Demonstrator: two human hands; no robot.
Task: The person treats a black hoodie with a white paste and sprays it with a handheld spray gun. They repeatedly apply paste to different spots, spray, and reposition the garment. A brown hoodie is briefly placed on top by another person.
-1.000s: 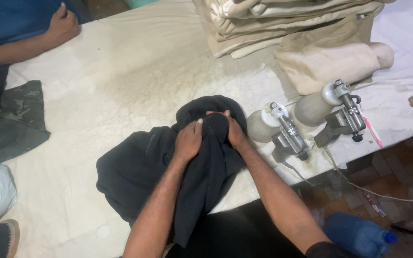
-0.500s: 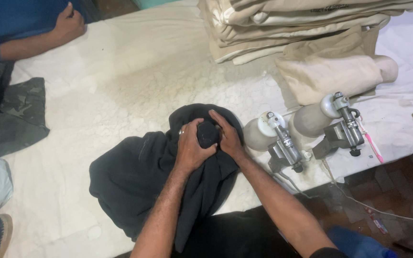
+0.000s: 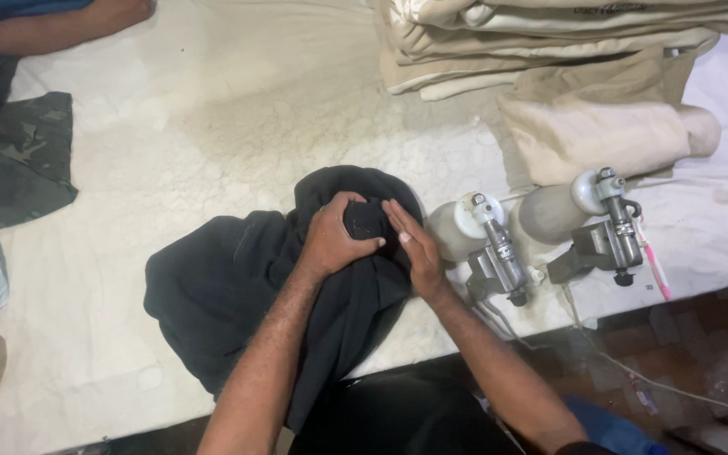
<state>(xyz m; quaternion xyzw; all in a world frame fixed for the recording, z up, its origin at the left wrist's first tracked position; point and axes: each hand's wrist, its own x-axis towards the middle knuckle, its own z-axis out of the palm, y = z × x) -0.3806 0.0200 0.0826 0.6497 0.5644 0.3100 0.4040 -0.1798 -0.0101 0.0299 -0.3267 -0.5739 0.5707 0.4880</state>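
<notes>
Gripping a fold of the black garment (image 3: 238,295) at its upper, bunched end, the left hand (image 3: 334,240) is clenched. The right hand (image 3: 413,244) lies flat and open just beside, seemingly pressing the cloth, whose length runs down-left toward the table edge (image 3: 86,396).

White padded table (image 3: 170,152): black garment (image 3: 221,295), cream folded stack (image 3: 549,42), beige garment (image 3: 600,135), two irons (image 3: 490,244), possibly camouflage cloth (image 3: 18,160).

matt black cloth garment (image 3: 238,295), rough cracked white table cover (image 3: 238,126), shiny metal irons (image 3: 499,244)
</notes>
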